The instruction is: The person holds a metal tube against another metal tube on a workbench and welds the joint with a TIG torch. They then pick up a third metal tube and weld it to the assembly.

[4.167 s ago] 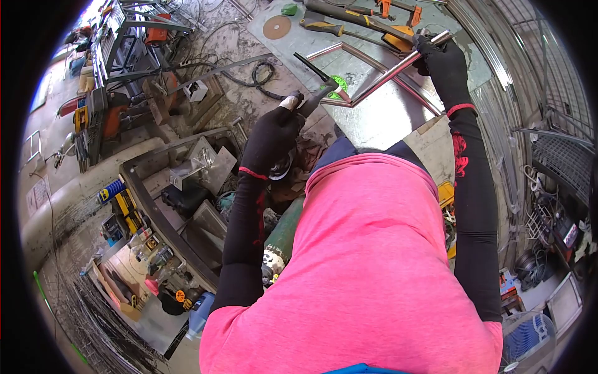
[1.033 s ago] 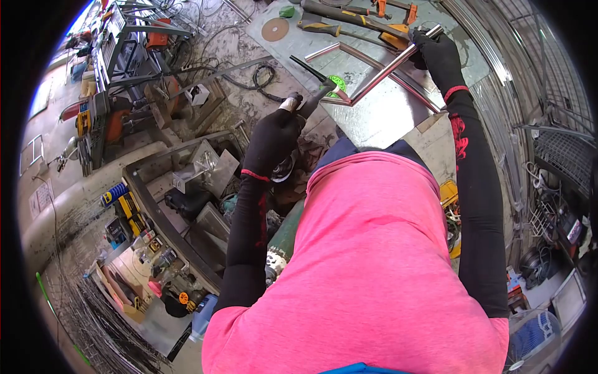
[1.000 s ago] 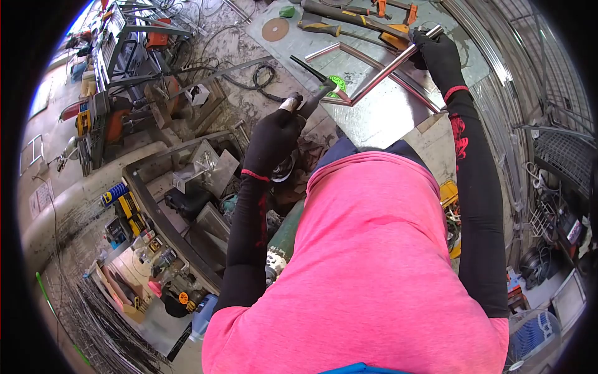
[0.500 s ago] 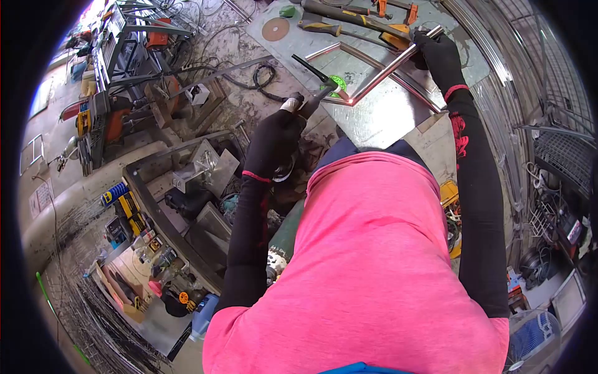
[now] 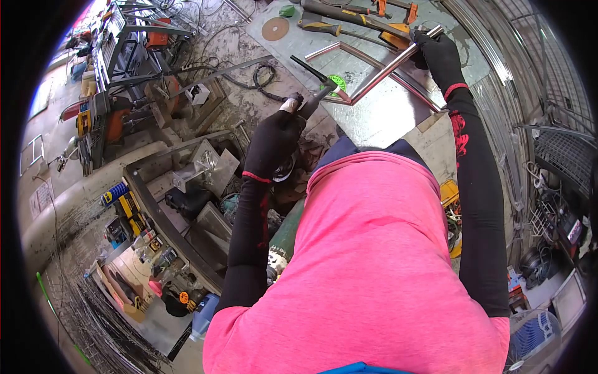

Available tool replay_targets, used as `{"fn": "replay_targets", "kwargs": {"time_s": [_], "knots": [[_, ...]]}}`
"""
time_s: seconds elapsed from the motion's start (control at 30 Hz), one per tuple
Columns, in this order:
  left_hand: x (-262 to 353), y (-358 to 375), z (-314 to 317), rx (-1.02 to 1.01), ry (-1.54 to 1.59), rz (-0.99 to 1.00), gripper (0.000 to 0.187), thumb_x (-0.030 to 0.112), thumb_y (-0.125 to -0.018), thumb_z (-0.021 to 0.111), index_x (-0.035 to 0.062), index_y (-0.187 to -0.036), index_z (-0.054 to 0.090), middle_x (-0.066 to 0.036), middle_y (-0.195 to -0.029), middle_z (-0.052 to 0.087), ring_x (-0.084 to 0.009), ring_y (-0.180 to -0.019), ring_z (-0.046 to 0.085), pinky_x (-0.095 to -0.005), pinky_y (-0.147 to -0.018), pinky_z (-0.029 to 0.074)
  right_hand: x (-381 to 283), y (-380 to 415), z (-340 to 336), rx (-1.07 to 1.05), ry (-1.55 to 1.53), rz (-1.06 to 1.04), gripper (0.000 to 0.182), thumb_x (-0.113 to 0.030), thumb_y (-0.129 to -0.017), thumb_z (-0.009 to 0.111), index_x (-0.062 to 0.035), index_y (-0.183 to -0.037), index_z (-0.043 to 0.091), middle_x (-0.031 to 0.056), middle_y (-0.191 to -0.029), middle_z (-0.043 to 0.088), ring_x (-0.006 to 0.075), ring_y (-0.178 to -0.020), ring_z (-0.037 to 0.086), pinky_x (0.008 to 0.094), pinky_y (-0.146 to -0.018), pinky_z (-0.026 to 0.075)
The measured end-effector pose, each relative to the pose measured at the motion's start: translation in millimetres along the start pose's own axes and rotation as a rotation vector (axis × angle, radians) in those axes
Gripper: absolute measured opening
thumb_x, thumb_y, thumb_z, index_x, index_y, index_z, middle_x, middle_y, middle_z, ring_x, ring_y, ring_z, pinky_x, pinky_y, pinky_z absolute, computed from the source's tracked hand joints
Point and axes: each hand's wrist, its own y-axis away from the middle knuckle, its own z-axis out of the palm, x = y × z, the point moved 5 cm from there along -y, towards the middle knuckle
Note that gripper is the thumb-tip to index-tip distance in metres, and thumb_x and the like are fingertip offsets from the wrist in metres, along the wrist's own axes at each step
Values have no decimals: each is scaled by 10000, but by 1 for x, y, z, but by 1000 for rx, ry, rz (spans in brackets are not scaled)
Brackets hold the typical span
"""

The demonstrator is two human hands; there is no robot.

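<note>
My left hand [image 5: 274, 144], in a black glove, is wrapped round a TIG welding torch [image 5: 317, 101]. The torch's pale nozzle sits right by the corner of a bent shiny metal tube frame [image 5: 385, 73]; whether it touches cannot be made out. My gloved right hand [image 5: 441, 61] grips the upper end of that frame's tube. A second bent tube [image 5: 364, 58] lies beneath it on the metal sheet [image 5: 367, 128]. Just behind the nozzle is a bright green round piece [image 5: 337, 83].
Yellow-and-grey handled tools [image 5: 321, 26] and orange clamps [image 5: 408, 12] lie at the sheet's far side, near a brown disc [image 5: 276, 28]. A crate of metal parts [image 5: 177, 187] stands left, with a black cable [image 5: 265, 78] on the floor. Long metal tubes [image 5: 483, 43] run along the right.
The bright glow at the tube corner by the torch nozzle has gone out. The nozzle and tube corner have shifted very slightly; both hands keep their holds.
</note>
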Motion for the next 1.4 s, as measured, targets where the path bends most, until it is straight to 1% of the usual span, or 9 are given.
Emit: {"fn": "replay_targets", "kwargs": {"time_s": [0.13, 0.17, 0.23, 0.47, 0.87, 0.97, 1.03, 1.2, 1.4], "knots": [[4, 3, 3, -3, -70, -27, 450, 259, -1008, 695, 120, -1434, 661, -290, -965, 726, -275, -912, 788, -361, -788, 568, 8, -7, -1, -1, -9, 17, 363, -378, -952, 798, -27, -977, 709, 70, -805, 722, 146, -633, 714, 277, -584, 592], [-10, -1, 8, 109, -6, 199, 443, 248, -1011, 689, 109, -1430, 662, -298, -977, 725, -264, -904, 788, -359, -764, 569, 12, -10, -3, -4, -12, 26, 365, -383, -950, 796, -29, -978, 711, 65, -806, 718, 143, -638, 712, 276, -588, 590], [7, 7, 8, 119, 63, 229, 445, 190, -1028, 656, 67, -1456, 634, -157, -904, 742, -122, -742, 653, -341, -683, 525, 14, -11, -3, -7, -19, 45, 369, -394, -947, 793, -34, -980, 716, 55, -808, 710, 138, -648, 708, 274, -597, 588], [1, 6, 7, 58, -39, 75, 458, 227, -1014, 650, 141, -1463, 638, -150, -832, 715, -174, -712, 673, -361, -676, 525, 6, -5, -2, -10, 4, 3, 375, -385, -953, 791, -25, -999, 694, 67, -812, 718, 144, -654, 703, 289, -603, 601], [-2, 7, 9, 59, 76, 47, 425, 158, -1010, 682, 80, -1428, 664, -48, -758, 675, -75, -671, 596, -300, -612, 488, 5, -6, -1, 15, 19, 42, 354, -334, -962, 793, 10, -1006, 720, 93, -826, 750, 171, -676, 750, 296, -590, 605], [-2, 6, 10, 72, -11, 108, 412, 165, -1025, 688, 33, -1415, 660, -72, -805, 705, -81, -672, 582, -302, -616, 491, 7, -7, -1, -10, -14, 31, 372, -391, -946, 796, -33, -982, 700, 73, -812, 729, 148, -638, 711, 282, -589, 600], [7, 5, 8, 206, -102, 404, 428, 165, -1031, 698, -12, -1416, 640, -111, -871, 733, -86, -696, 586, -300, -631, 497, 15, -13, -1, -39, 1, 89, 380, -400, -942, 798, -34, -981, 704, 74, -823, 734, 147, -640, 714, 282, -582, 593], [-8, 3, 10, 24, -33, 70, 439, 186, -1043, 619, 129, -1478, 621, -85, -840, 703, -119, -711, 621, -319, -659, 511, 11, -10, -1, -1, -15, 18, 362, -335, -943, 809, 15, -953, 714, 97, -809, 747, 166, -652, 734, 291, -587, 593], [-17, 1, 13, 40, 89, 71, 449, 172, -1040, 624, 114, -1485, 616, -31, -830, 684, -74, -694, 584, -290, -632, 484, 11, -11, -2, -2, -3, 22, 353, -326, -943, 809, 12, -965, 709, 101, -797, 743, 173, -648, 737, 296, -590, 595]]}}
